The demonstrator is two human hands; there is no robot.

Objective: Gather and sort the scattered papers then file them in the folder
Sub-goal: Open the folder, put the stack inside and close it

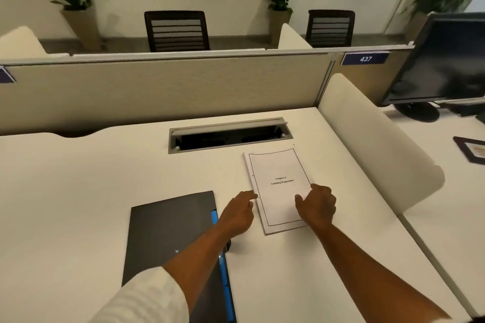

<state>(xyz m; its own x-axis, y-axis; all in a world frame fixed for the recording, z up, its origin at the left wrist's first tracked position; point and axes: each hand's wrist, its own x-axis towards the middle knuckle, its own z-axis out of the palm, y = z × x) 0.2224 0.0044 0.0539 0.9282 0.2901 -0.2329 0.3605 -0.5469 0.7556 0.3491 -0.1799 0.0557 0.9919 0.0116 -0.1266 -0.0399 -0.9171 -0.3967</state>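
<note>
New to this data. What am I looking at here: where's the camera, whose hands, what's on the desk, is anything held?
There is no robot here. One wide-angle camera sits on a person's head and looks forward and down, so the two bare arms coming in from the bottom are the wearer's own.

On the white desk lies a stack of white printed papers, its top sheet a bordered title page. The left hand touches the stack's left edge with its fingertips, and the right hand rests on its lower right part. Neither hand grips or lifts anything.

To the left lies a closed black folder with a blue strip along its edge, partly under the left forearm. Behind the papers is a grey cable slot set into the desk.
</note>
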